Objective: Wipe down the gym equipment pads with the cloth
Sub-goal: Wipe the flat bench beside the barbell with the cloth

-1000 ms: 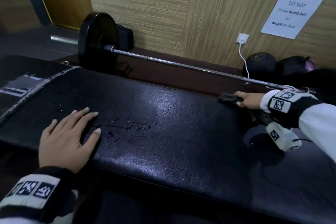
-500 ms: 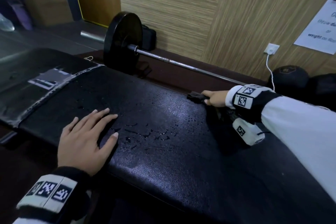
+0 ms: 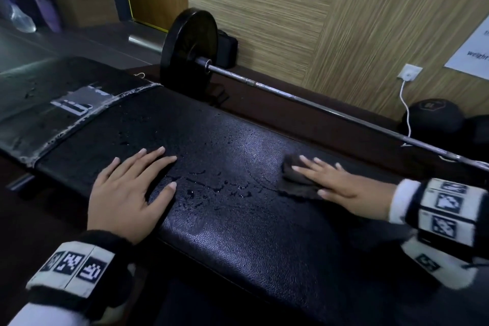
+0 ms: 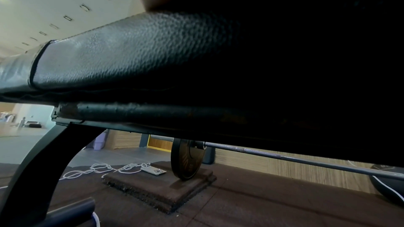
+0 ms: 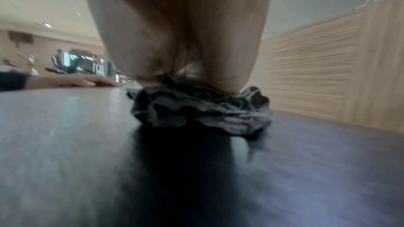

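A long black padded bench [image 3: 238,219] runs across the head view, with water droplets [image 3: 211,185] on its middle. My right hand [image 3: 333,182] lies flat with straight fingers on a dark crumpled cloth [image 3: 296,180], pressing it onto the pad to the right of the droplets. The right wrist view shows the cloth [image 5: 196,108] bunched under the palm. My left hand [image 3: 132,182] rests flat and spread on the pad's near left part, holding nothing. The left wrist view shows only the pad's side [image 4: 131,54] and frame.
A barbell [image 3: 304,103] with a black plate [image 3: 189,53] lies on the floor just behind the bench, along a wood-panelled wall. A white cable [image 3: 404,106] hangs from a wall socket above dark balls [image 3: 434,119]. A taped pad section [image 3: 71,106] adjoins at left.
My right hand has slid the cloth leftward along the pad from its far right part toward the droplets, and now lies flatter on it. The left hand has stayed in place.
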{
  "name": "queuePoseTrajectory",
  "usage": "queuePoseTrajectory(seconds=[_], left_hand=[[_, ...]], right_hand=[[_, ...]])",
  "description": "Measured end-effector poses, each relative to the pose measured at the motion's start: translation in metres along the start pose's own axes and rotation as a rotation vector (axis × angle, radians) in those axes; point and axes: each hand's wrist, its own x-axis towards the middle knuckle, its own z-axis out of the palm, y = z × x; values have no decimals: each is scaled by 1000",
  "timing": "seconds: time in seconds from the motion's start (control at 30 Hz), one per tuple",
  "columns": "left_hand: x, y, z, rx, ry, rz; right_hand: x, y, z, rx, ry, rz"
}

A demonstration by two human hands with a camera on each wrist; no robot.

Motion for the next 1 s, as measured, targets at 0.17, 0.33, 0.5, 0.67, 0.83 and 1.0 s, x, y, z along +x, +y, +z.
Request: queuePoseTrajectory(seconds=[0.17, 0.33, 0.5, 0.67, 0.83, 1.0], left_hand=[[1, 2, 0, -5, 24, -5], [1, 2, -1, -4, 23, -9], [0, 0, 0, 0, 10, -6], [0, -2, 2, -5, 9, 1], [1, -1, 3, -14, 27, -5], [1, 0, 2, -18, 32, -14]], right_hand=[[1, 40, -19, 57, 100, 269], [61, 18, -44, -14, 152, 428], [96, -54, -36, -89, 75, 230], [41, -54, 1, -118, 19, -29], [1, -4, -5, 27, 49, 87], [47, 8, -31, -26, 122, 316]])
